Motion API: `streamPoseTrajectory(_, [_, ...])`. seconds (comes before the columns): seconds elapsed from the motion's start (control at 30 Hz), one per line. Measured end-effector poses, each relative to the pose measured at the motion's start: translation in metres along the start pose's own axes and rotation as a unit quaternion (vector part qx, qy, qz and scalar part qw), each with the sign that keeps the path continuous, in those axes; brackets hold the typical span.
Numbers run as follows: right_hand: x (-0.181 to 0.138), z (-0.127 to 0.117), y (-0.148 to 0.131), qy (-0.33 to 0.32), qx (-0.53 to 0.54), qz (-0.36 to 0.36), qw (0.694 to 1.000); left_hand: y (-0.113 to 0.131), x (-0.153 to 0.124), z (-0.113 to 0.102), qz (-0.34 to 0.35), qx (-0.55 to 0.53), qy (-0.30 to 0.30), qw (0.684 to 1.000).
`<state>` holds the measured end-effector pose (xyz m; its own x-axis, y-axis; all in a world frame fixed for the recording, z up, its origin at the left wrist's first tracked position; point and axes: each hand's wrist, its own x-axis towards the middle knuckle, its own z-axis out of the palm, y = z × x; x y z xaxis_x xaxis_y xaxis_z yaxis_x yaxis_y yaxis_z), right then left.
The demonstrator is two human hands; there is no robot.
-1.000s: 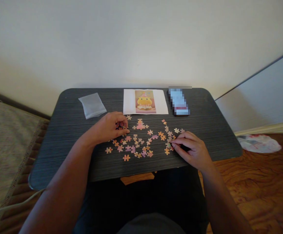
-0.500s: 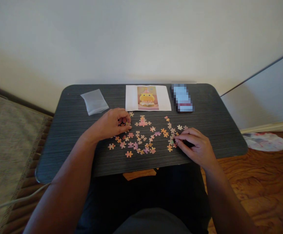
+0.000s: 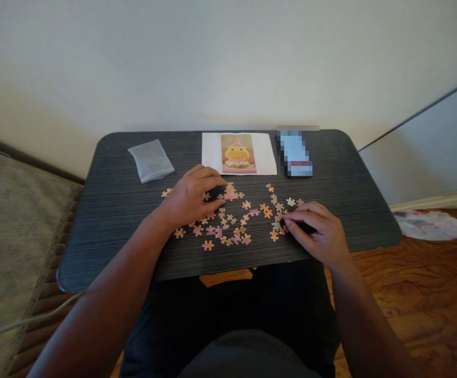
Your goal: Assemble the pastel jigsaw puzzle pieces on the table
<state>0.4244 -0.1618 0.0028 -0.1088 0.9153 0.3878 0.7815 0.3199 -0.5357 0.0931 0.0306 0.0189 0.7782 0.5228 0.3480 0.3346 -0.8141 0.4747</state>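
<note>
Loose jigsaw puzzle pieces (image 3: 218, 231) in orange, pink and beige lie scattered over the dark table. My left hand (image 3: 195, 194) hovers low over the left part of them, thumb and fingers apart. Its fingertips reach the left side of a small joined pink cluster (image 3: 230, 193); some pieces are hidden beneath the palm. On the right, my right hand (image 3: 318, 231) has thumb and forefinger pinched at a puzzle piece beside a group of beige and green pieces (image 3: 279, 212). The pinched piece is mostly covered by the fingertips.
Behind the pieces lies a printed sheet (image 3: 266, 152) with a yellow cartoon figure and a cake. A clear plastic bag (image 3: 152, 160) rests at the back left, a blurred-out phone (image 3: 296, 152) at the back right. A white cable (image 3: 27, 319) runs by the left table edge.
My left hand has moved right, from the left pieces to the pink cluster, uncovering a piece at the far left. The right hand stays nearly in place. The view has shifted slightly.
</note>
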Motion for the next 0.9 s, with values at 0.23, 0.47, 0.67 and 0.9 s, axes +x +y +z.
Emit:
streamPoseTrajectory(0.23, [0.001, 0.0, 0.0, 0.003, -0.003, -0.005, 1.0, -0.001, 0.001, 0.009, 0.029, 0.03, -0.024, 0.999])
streamPoseTrajectory(0.47, [0.002, -0.001, -0.003, 0.001, -0.003, 0.0, 1.0, 0.0, 0.004, 0.013, 0.012, 0.01, -0.022, 1.0])
streamPoseTrajectory(0.67, [0.001, 0.0, -0.002, 0.006, -0.01, -0.001, 1.0, 0.0, 0.005, 0.015, 0.017, 0.008, -0.017, 1.0])
streamPoseTrajectory(0.9, [0.002, 0.0, -0.004, 0.005, -0.01, 0.0, 1.0, 0.0, 0.005, 0.017, 0.018, 0.004, -0.019, 1.0])
